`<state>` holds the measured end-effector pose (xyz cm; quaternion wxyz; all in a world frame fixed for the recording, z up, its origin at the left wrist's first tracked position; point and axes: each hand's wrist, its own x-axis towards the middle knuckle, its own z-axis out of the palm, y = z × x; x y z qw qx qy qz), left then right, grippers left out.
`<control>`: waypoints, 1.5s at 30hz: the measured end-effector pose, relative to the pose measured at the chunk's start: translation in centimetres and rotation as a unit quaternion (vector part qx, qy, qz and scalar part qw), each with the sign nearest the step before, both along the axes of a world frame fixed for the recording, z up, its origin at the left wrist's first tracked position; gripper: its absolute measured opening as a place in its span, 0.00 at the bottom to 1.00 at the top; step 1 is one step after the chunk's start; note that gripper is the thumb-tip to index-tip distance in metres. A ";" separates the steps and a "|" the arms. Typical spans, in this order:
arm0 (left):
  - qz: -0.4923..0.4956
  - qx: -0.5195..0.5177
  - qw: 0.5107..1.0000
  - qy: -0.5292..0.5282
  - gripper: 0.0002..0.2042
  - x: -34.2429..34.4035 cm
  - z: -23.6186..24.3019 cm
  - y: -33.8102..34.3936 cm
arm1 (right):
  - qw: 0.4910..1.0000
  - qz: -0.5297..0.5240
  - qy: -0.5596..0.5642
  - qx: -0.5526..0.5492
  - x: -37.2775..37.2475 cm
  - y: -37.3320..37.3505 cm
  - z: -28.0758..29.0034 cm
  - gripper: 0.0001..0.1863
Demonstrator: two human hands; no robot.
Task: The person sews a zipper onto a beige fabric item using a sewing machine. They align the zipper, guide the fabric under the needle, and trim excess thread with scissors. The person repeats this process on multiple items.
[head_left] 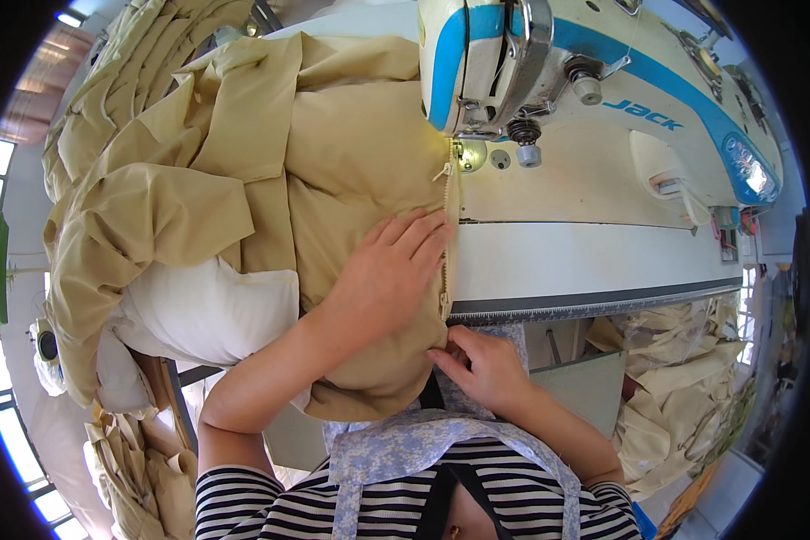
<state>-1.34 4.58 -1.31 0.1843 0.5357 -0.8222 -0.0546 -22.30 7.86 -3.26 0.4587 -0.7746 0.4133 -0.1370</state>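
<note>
A padded tan jacket [360,135] lies over the sewing table, its zipper [445,243] running along the right edge up to the needle area of a white and blue sewing machine [585,81]. My left hand [391,265] rests flat on the padded fabric, fingers stretched out with their tips at the zipper. Below it, at the table's front edge, my right hand [481,364] pinches the jacket's edge near the zipper's lower end between thumb and forefinger. The spot under the needle is partly hidden by the machine head.
White lining [211,301] of the garment hangs at the left. A measuring strip [603,301] runs along the table's front edge. Piles of tan fabric lie at the lower right [675,396] and lower left [139,477]. More tan pieces [144,54] are heaped at the far left.
</note>
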 end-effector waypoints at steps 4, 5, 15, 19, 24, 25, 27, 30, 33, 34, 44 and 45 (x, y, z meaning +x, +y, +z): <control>0.011 0.021 1.000 0.019 0.22 0.4 0.3 -0.6 | 0.994 0.005 -0.046 -0.100 -0.7 0.3 0.7 0.15; 0.008 0.026 1.000 0.002 0.22 0.5 0.4 -0.8 | 0.990 0.013 -0.058 -0.126 -1.0 0.1 1.1 0.14; 0.034 -0.002 0.996 -0.081 0.12 0.2 0.7 -4.1 | 0.952 0.104 -0.077 -0.278 0.4 -0.4 0.6 0.14; -0.057 -0.099 0.991 -0.069 0.10 0.1 0.2 -5.1 | 0.959 0.001 -0.116 -0.259 -2.1 -1.2 -0.2 0.15; 0.002 0.002 1.000 -0.016 0.15 0.6 -0.4 -4.9 | 0.959 -0.082 -0.063 -0.263 -6.2 -3.4 1.1 0.10; 0.007 0.003 1.000 -0.005 0.17 0.7 -0.6 -4.9 | 0.957 -0.121 -0.046 -0.259 -7.4 -3.9 1.4 0.10; 0.015 -0.003 1.000 0.005 0.20 0.8 -0.7 -4.7 | 0.949 -0.198 -0.014 -0.246 -10.1 -5.1 1.5 0.10; 0.024 -0.015 1.000 -0.005 0.22 0.9 -0.7 -4.6 | 0.903 -0.347 0.029 -0.251 -15.7 -8.5 0.6 0.10; 0.032 -0.003 0.999 -0.032 0.22 1.3 -0.8 -4.5 | 0.840 -0.398 0.077 -0.361 -22.4 -13.5 -1.0 0.09; 0.041 0.002 0.998 -0.046 0.23 1.5 -0.9 -4.3 | 0.822 -0.401 0.125 -0.385 -24.7 -15.2 -1.3 0.10; 0.117 0.035 0.992 -0.021 0.20 4.5 1.4 1.7 | 0.693 -0.312 0.495 -0.421 -36.6 -25.4 -3.2 0.10; 0.120 0.031 0.992 -0.021 0.19 4.5 1.5 1.4 | 0.692 -0.304 0.502 -0.420 -37.3 -26.0 -3.7 0.10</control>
